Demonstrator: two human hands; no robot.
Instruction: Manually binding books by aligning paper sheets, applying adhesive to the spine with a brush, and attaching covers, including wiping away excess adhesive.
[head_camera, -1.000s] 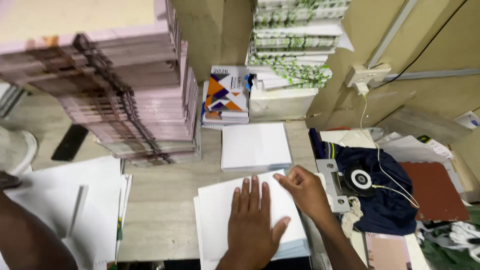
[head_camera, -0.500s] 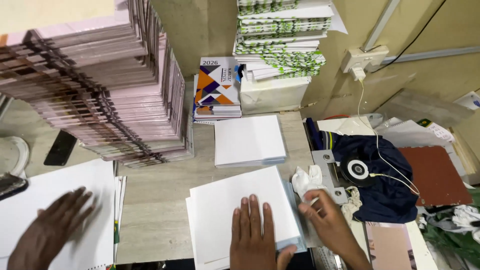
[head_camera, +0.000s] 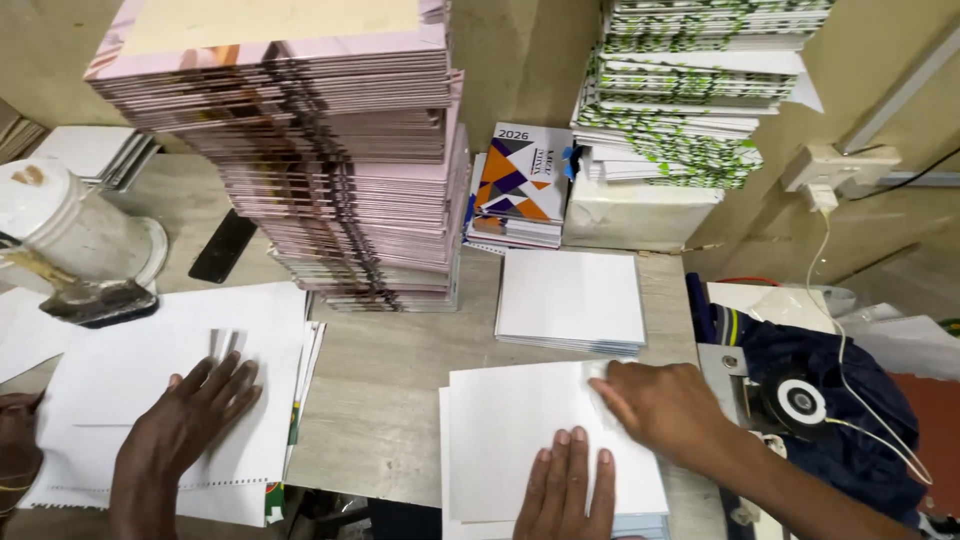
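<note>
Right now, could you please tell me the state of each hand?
Left hand: open, flat on paper stack.
Right hand: at the stack's corner; grip cannot be told.

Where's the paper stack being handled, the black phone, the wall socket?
paper stack (head_camera: 500, 440), head view, top sheet
black phone (head_camera: 222, 246), head view, its middle
wall socket (head_camera: 835, 165), head view, white front

Even, soft overhead light; slight motion blur.
</note>
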